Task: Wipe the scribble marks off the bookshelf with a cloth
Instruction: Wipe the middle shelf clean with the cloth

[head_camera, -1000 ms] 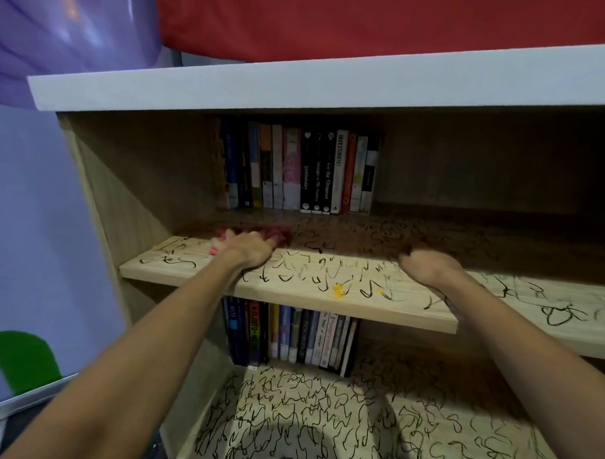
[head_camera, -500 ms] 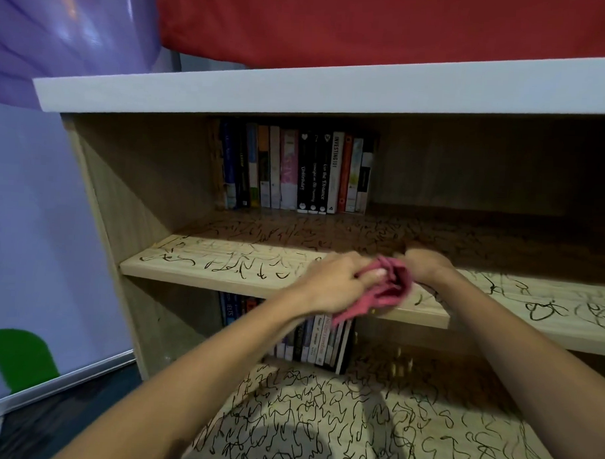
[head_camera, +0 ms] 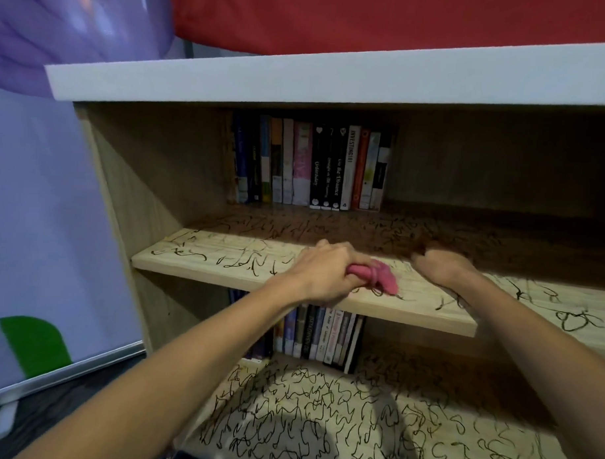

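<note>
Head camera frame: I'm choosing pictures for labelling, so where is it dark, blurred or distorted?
Head view: the back of the middle shelf lies in shadow, darkest at right; a rounded shadow falls on the bottom shelf; the left hand and cloth look slightly smeared, the book spines sharp; forearms stretch toward the lower corners.

**Camera set-up: one head-worn view**

Single wide-angle camera on the person's head, close in front of the bookshelf (head_camera: pixel 131 175). It faces forward and tilts down. The middle shelf board (head_camera: pixel 224 271) crosses frame centre, with the white top (head_camera: pixel 299 78) toward 12 o'clock and the bottom board (head_camera: pixel 322 419) at 6. The left arm (head_camera: pixel 186 362) enters at 7 o'clock, the right arm (head_camera: pixel 547 341) at 4. The left hand (head_camera: pixel 323 274), gripping the cloth (head_camera: pixel 382 275), sits near centre. The right hand (head_camera: pixel 443 268) is just toward 3.
</note>
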